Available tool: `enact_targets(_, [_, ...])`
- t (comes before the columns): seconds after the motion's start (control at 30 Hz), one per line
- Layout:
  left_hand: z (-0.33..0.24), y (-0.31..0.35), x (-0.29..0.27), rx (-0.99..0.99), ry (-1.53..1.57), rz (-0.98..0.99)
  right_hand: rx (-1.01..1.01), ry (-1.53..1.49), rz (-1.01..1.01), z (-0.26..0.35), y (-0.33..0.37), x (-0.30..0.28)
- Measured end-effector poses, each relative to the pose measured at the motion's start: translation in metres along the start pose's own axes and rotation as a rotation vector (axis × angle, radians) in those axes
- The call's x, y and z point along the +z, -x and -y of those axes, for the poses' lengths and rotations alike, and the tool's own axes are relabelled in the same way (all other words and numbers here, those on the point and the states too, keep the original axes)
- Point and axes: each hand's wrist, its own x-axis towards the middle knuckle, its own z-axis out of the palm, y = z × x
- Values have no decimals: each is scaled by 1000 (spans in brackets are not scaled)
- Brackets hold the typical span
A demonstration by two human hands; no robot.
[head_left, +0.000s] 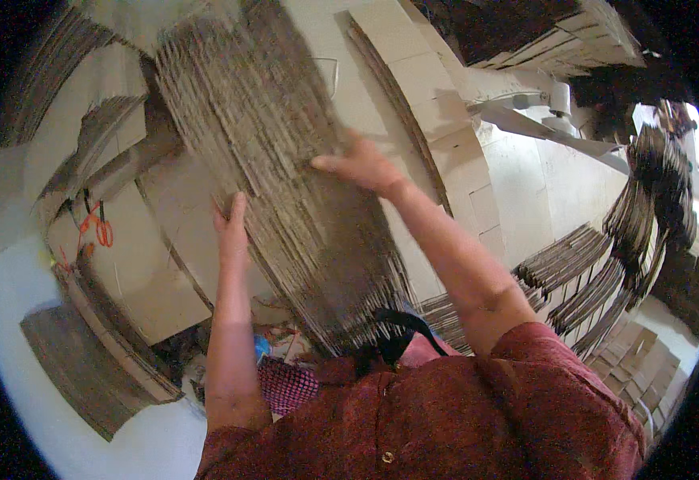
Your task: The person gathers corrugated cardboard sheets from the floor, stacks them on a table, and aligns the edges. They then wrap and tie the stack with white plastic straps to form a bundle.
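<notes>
A long, thick row of brown flattened cardboard pieces (245,104), packed edge to edge, stretches from near my torso to the far side. My left hand (231,224) presses on its left side, thumb up against the cardboard edges; its other fingers are partly hidden. On the right side, my right hand (365,166) grips the row with the thumb laid over the top. The fingers of that hand are mostly out of sight behind the cardboard. Slight blur softens the hands and the cardboard between them.
Orange-handled scissors (105,232) lie on the pale cardboard at left. More cardboard stacks stand at the lower left (85,360) and right (561,260). A white roll-like part (559,100) rises at the upper right. Pink-and-black patterned cloth (285,386) shows beside my torso.
</notes>
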Motion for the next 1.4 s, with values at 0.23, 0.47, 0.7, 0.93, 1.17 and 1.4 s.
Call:
enact_targets(0.23, [18, -10, 32, -129, -32, -1, 92, -83, -133, -78, -45, 21])
enact_targets(0.47, [3, 0, 97, 81, -73, -104, 138, -172, -27, -64, -35, -45])
enact_targets(0.7, [22, -26, 81, 241, -194, -42, 128, -108, -53, -67, -38, -45])
enact_targets(0.93, [-1, -18, 68, 228, -227, -87, 167, -152, -57, -55, -34, -21])
enact_targets(1.17, [-1, -18, 39, 238, -272, -41, 315, -1, -124, -36, -18, 9])
enact_targets(1.4, [16, -36, 16, 286, -363, -41, 259, -8, -208, -60, -21, 23])
